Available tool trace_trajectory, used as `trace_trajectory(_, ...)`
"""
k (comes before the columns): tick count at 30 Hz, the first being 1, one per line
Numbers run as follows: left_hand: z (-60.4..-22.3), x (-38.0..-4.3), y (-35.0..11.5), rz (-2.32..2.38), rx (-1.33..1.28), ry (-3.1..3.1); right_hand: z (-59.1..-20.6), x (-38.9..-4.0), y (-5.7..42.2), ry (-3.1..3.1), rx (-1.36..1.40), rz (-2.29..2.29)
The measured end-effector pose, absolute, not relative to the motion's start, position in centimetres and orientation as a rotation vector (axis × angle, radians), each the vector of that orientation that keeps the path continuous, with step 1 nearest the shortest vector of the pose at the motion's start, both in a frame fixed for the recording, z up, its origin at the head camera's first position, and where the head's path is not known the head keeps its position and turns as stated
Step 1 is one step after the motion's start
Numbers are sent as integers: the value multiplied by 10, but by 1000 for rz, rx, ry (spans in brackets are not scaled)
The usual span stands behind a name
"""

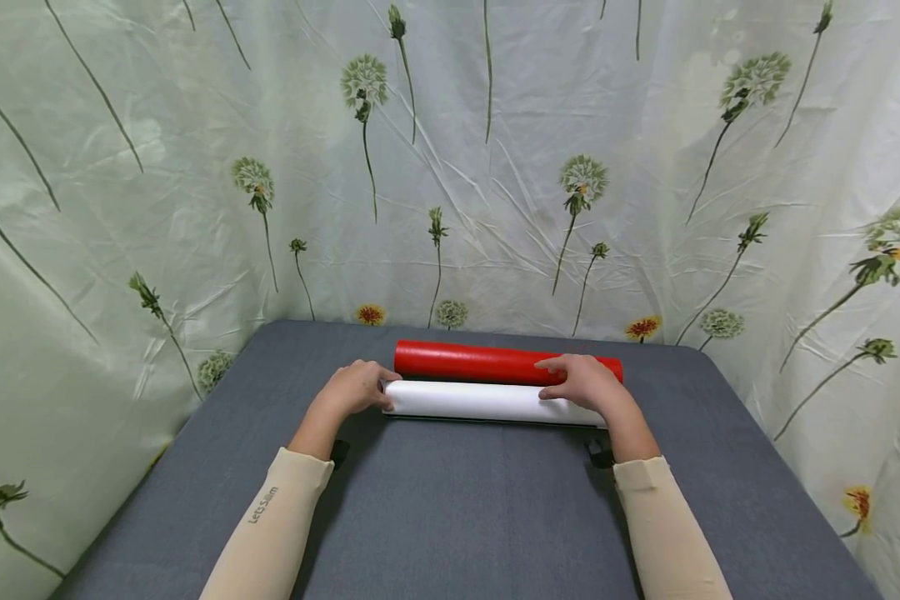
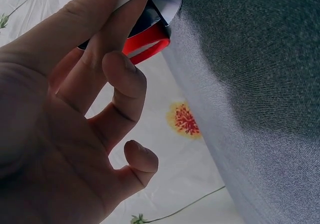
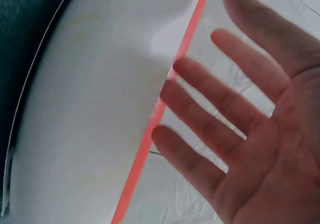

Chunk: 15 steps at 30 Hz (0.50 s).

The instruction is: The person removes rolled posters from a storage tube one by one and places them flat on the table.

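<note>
Table (image 1: 450, 508) in grey bears a white roll (image 1: 465, 402) lying crosswise, a red roll (image 1: 450, 360) just behind it; the left hand (image 1: 354, 387) pinches the white roll's left end (a finger inside), the right hand (image 1: 588, 385), fingers straight and spread, is over its right part, contact unclear

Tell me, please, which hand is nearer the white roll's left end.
Left: the left hand pinches the white roll there; the right hand is over its right part.
</note>
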<state>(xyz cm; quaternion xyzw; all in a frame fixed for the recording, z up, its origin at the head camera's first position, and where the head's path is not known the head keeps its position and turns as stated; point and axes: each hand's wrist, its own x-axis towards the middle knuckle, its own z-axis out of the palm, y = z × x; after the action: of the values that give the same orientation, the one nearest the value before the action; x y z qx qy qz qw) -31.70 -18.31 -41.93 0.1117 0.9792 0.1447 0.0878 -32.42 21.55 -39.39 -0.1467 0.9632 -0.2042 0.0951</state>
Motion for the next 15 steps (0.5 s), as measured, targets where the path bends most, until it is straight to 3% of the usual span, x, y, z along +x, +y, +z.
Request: trace_trajectory(15,-417,-316,-183,397,336,2916,-401,-323,210,2811,-486,-519)
